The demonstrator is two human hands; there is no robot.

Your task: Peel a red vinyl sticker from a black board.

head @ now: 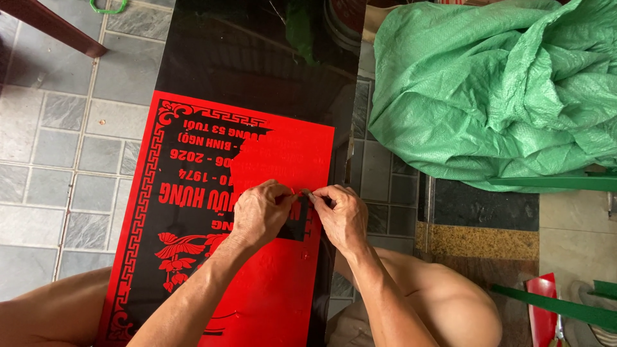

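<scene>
**Two hands at work on the red film over a black slab**

We see a long polished black slab (257,58) lying over a grey tiled floor (58,141), its near half covered by a red cut-out film (270,295) with an ornamental border, a flower motif and rows of lettering. Both hands meet near the film's right edge, about midway along the slab. The left hand (260,213) presses down on the film, its fingers curled and pinching at a loosened piece. The right hand (342,215) grips a small grey blade-like tool (308,193) between thumb and fingertips, its tip touching the film just beside the left fingers. To the right, a crumpled green woven sack (495,90) lies well apart from the hands.
</scene>
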